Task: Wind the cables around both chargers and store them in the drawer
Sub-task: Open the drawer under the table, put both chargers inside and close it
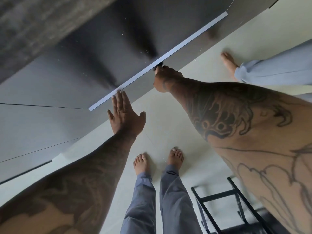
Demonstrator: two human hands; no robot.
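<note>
A dark grey drawer stands pulled out from the cabinet, and its pale top edge runs diagonally across the view. My left hand lies flat on the drawer front with straight fingers, its fingertips at the pale edge. My right hand curls over that edge further right and grips the drawer front. Something small and dark shows at its fingertips; I cannot tell what it is. The drawer's inside is dark and blurred, and no charger or cable shows plainly there.
A dark mottled countertop overhangs the drawer at top left. Grey cabinet fronts continue to the left. A black metal frame stands on the pale floor at bottom right. Another person's bare foot and light blue trouser leg are at right.
</note>
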